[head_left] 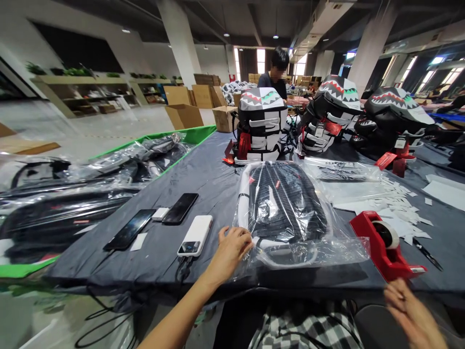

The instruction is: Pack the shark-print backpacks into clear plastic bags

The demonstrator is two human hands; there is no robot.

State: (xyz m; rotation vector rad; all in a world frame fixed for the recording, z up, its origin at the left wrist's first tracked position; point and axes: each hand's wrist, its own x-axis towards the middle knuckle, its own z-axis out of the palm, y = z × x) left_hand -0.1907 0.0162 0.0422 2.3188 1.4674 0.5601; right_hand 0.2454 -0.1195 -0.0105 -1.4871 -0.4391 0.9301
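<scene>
A backpack (286, 198) with a ribbed black back and white edging lies flat inside a clear plastic bag (345, 249) in front of me. At the bag's lower left corner, my left hand (234, 244) has its fingers curled on the plastic edge. My right hand (407, 308) is low at the right, just below the front end of a red tape dispenser (385, 257). Its fingers are bent together, and whatever they hold, if anything, is too small to make out. A roll of tape (385, 234) sits in the dispenser.
Left of the bag lie a white power bank (196, 236), two dark phones (180, 208) and a white adapter (160, 214). Scissors (428, 254) and paper slips (394, 203) lie right. Stacked backpacks (262, 123) stand behind; a person (274, 80) is beyond. Bagged backpacks (69, 213) fill a green-edged area left.
</scene>
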